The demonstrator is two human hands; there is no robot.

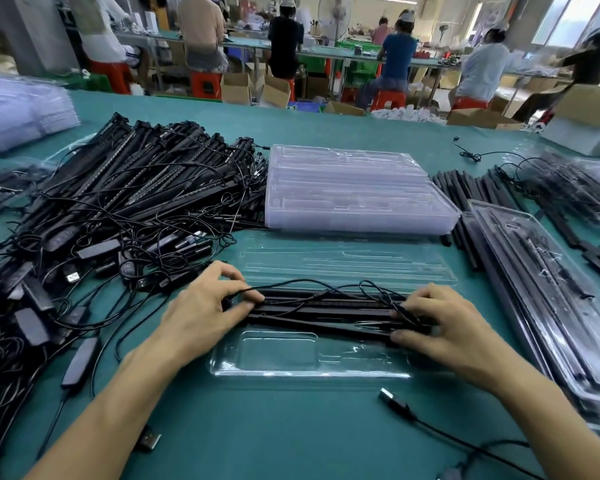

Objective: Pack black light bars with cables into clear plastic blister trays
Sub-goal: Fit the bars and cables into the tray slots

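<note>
In clear tray [274, 355] — black bars [326, 306], tangled cable [284, 281]

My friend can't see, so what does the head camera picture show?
A left hand and right hand hold black light bars on a blister tray on a green table. A tangled pile of bars lies left, empty trays behind.

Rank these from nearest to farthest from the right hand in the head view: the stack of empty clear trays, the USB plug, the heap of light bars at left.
From the right hand, gripping the light bars:
1. USB plug, on the table's near side.
2. Stack of empty clear trays, beyond the hand, mid-table.
3. Heap of light bars, far left.
</note>
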